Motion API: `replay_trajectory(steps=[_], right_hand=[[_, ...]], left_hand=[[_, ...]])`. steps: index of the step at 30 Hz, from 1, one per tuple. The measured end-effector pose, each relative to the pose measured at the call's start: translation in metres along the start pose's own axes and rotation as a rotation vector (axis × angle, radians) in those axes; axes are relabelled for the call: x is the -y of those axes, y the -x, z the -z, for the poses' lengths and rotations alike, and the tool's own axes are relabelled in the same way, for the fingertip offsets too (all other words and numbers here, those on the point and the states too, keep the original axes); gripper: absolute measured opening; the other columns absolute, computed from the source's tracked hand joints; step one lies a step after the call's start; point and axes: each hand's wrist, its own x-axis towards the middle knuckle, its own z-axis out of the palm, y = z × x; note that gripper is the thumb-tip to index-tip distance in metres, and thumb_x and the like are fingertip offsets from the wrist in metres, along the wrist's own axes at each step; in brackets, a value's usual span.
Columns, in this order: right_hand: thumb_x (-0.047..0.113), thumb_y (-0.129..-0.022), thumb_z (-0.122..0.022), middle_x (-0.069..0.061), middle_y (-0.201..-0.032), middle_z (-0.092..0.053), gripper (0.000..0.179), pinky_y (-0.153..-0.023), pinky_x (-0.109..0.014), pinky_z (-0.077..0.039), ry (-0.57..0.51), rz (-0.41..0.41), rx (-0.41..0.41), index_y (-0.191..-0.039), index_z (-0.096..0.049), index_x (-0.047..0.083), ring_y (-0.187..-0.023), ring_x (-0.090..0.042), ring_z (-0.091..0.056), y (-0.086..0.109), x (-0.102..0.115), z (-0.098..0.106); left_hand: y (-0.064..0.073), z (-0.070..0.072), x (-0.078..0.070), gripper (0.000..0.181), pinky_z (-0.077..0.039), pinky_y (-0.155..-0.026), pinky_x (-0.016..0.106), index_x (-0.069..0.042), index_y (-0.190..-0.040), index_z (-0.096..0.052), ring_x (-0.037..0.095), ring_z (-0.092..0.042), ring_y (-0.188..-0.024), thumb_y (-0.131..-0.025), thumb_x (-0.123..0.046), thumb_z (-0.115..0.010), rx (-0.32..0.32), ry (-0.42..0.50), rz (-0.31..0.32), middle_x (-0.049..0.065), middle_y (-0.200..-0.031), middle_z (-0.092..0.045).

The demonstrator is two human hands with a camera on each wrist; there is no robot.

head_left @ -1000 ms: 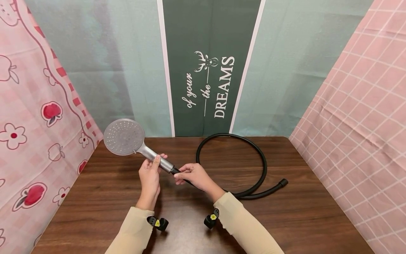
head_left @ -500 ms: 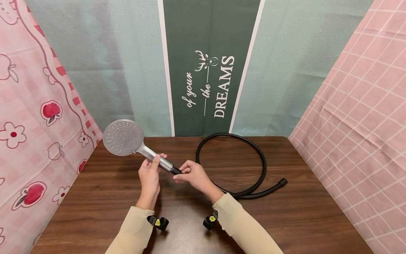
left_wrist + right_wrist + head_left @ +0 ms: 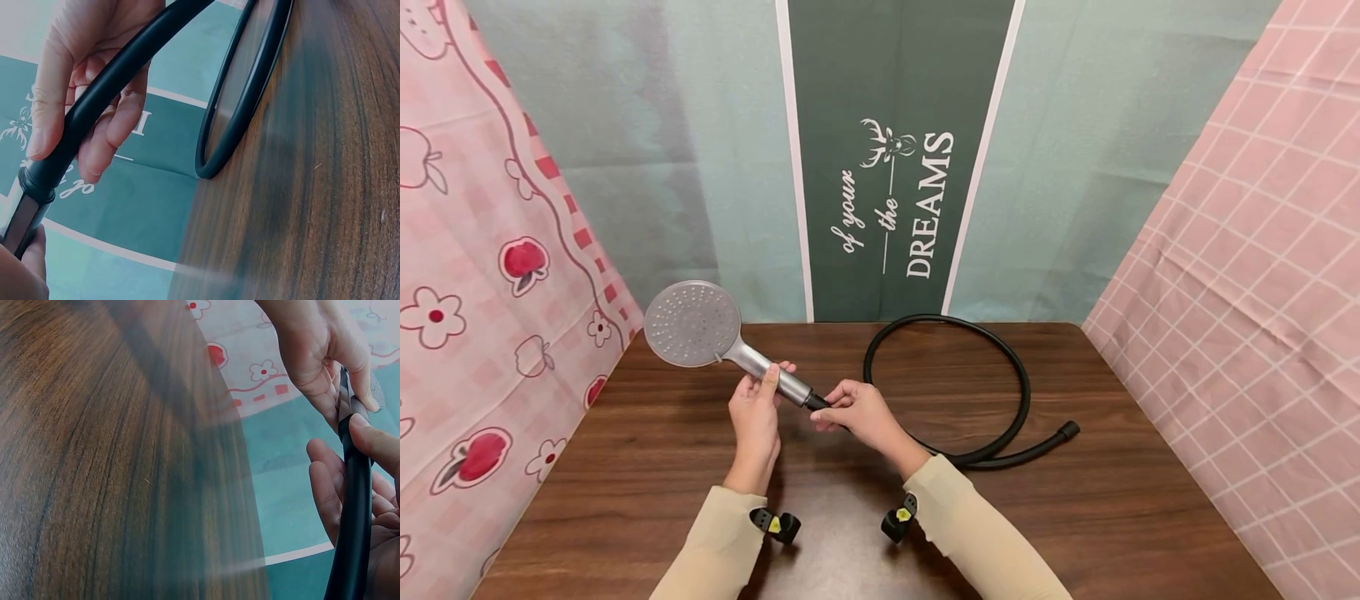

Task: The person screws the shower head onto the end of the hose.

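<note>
My left hand (image 3: pixel 754 421) grips the silver handle of a round shower head (image 3: pixel 692 323), whose nozzle face is turned up toward the head camera. The handle slants down to the right, and a black shower hose (image 3: pixel 1024 392) meets its lower end. Just below that joint, my right hand (image 3: pixel 868 415) pinches the hose end between thumb and fingers. In the left wrist view the right thumb lies along the hose (image 3: pixel 103 94) close to its collar (image 3: pixel 36 182). The right wrist view has both hands close together around the joint, hose and handle in line.
The hose loops over the brown wooden table (image 3: pixel 1120 517), and its free end (image 3: pixel 1069 430) lies to the right. A green and teal cloth (image 3: pixel 880 250) hangs behind. Pink patterned cloths stand at the left (image 3: pixel 490 333) and right (image 3: pixel 1247 292).
My right fingers have shifted on the hose end; a second ago their tips showed lower, beneath it. The left hand and shower head have stayed nearly still.
</note>
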Motion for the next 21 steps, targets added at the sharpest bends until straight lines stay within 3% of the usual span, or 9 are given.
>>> replay_trajectory(steps=[14, 21], right_hand=[[0.008, -0.084, -0.079, -0.024, -0.085, -0.074, 0.022, -0.077, -0.052, -0.060, 0.011, 0.008, -0.023, -0.093, -0.064, -0.005, -0.075, -0.030, -0.076, -0.0002, 0.0008, 0.0009], [0.008, -0.084, -0.079, -0.024, -0.083, -0.074, 0.022, -0.077, -0.053, -0.059, 0.000, 0.001, -0.035, -0.092, -0.065, -0.006, -0.081, -0.045, -0.073, 0.0003, 0.0025, 0.0010]], left_hand=[[0.0011, -0.0020, -0.0009, 0.020, -0.056, -0.085, 0.020, 0.003, -0.110, -0.058, 0.011, -0.074, -0.089, -0.100, -0.015, -0.060, -0.006, 0.005, -0.003, -0.002, -0.087, -0.075], [0.0010, -0.0030, -0.0014, 0.019, -0.056, -0.085, 0.020, 0.003, -0.109, -0.058, 0.013, -0.074, -0.089, -0.100, -0.013, -0.059, -0.011, 0.013, -0.006, -0.001, -0.086, -0.075]])
